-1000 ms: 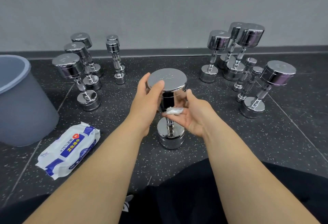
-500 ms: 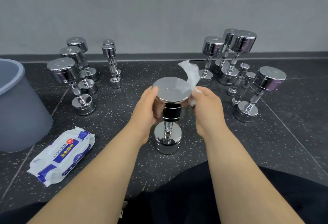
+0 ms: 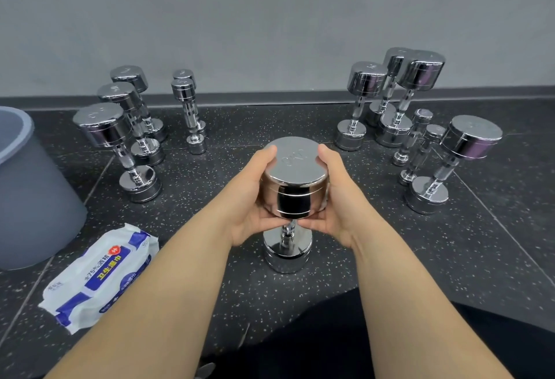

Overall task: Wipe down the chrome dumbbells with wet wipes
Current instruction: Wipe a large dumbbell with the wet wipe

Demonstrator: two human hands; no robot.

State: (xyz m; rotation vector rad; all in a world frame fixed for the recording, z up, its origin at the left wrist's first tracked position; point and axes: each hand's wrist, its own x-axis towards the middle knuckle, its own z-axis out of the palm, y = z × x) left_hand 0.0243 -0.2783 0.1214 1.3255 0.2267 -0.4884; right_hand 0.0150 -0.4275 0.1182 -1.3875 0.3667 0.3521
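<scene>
A chrome dumbbell [image 3: 292,168] stands upright on its lower head on the dark floor in front of me. My left hand [image 3: 250,198] wraps round the left side of its upper head, thumb under the head near the handle. My right hand [image 3: 333,195] wraps round the right side in the same way. No wipe shows in either hand; it may be hidden under my right palm. A white and blue wet wipe pack [image 3: 100,276] lies on the floor at the lower left.
Several chrome dumbbells stand upright at the back left [image 3: 114,138] and back right [image 3: 420,84], near a grey wall. A grey bin [image 3: 27,192] stands at the far left. My dark trousers [image 3: 315,342] fill the bottom edge.
The white wipe that my right hand held up beside the head is out of sight. Both hands have closed round the upper head from either side.
</scene>
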